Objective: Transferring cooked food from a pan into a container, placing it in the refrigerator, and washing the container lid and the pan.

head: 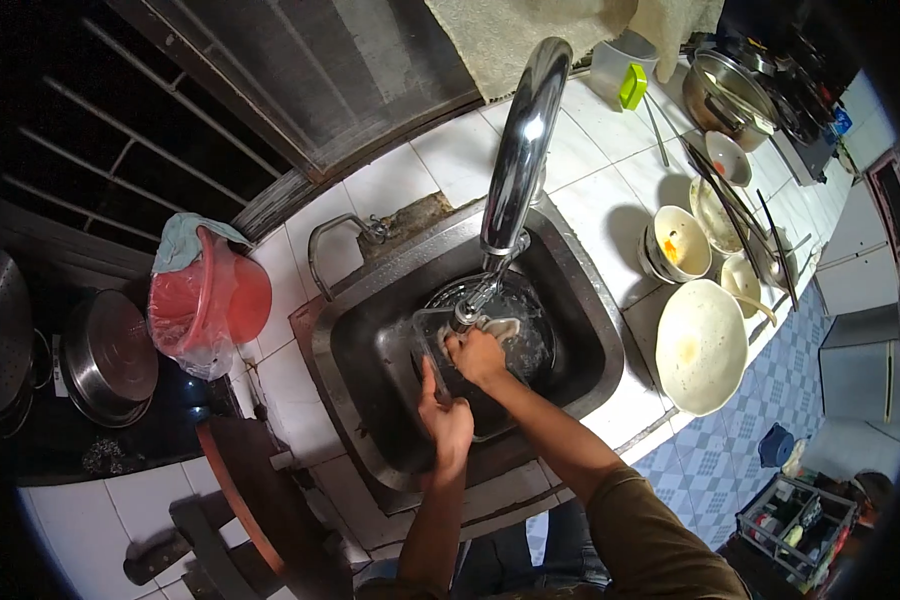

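Note:
My left hand [447, 421] grips the near edge of a clear plastic container [422, 334], held tilted over the sink [379, 360]. In my right hand [480, 357] is a pale scrubbing cloth [504, 328], pressed against the inside of the container; the fingers hide part of it. Directly above stands a chrome faucet [525, 142], its spout end [465, 315] just over my right hand. Beneath the container, a round dark vessel [544, 345] with wet, sudsy contents sits in the basin.
Right of the sink are a large cream bowl [701, 349], soiled smaller bowls [682, 244], chopsticks [720, 195] and a steel pot [731, 97]. A red plastic-lined bucket [247, 300] stands left. A round wooden board [262, 495] and knife [150, 561] are at lower left.

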Demonstrator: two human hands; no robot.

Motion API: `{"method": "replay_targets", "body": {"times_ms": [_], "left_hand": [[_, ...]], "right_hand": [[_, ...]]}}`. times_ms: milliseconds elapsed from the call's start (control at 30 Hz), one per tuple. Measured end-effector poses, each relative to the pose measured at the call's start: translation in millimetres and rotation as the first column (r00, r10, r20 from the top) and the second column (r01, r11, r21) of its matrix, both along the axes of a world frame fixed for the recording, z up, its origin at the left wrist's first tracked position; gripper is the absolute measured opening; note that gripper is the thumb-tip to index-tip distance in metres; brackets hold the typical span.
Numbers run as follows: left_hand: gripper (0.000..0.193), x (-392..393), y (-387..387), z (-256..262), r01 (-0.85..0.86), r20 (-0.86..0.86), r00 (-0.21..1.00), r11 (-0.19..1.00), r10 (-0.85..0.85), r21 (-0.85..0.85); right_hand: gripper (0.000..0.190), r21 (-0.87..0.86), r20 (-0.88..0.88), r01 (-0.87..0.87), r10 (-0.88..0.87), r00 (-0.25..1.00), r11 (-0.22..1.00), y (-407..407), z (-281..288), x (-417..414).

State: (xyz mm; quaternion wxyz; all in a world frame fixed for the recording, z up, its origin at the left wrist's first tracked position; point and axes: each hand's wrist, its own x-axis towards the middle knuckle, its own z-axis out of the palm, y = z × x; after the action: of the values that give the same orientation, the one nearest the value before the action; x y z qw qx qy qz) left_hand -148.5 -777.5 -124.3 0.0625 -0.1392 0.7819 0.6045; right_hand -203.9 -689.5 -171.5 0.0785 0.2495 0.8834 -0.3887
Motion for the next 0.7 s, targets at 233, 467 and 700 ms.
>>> {"method": "replay_targets", "body": {"times_ms": [233,467,700], "left_hand": [[0.066,-24.5,2.2,5.7,0.105,-0.05,0.993,0.994,-0.105,0.012],[0.061,-12.6,8.0,10.1,0.376,-0.164,0.872,0.846,-0.461,-0.378],[0.059,-29.5,-56.3,-94.1,0.221,0.475,0.878,0.826,0.063,-0.518]], "right_hand": [[0.04,-0.768,-0.228,-0.215,0.057,0.972,0.603,-3.1,-24.8,41.7],[0.044,-0.945,0.162,0.199,-0.158,0.974,0.259,31.7,46.7,41.6],[0.025,-0.94,0.033,0.131,-0.298,0.954,0.314,67.0,62.1,51.7]]}}
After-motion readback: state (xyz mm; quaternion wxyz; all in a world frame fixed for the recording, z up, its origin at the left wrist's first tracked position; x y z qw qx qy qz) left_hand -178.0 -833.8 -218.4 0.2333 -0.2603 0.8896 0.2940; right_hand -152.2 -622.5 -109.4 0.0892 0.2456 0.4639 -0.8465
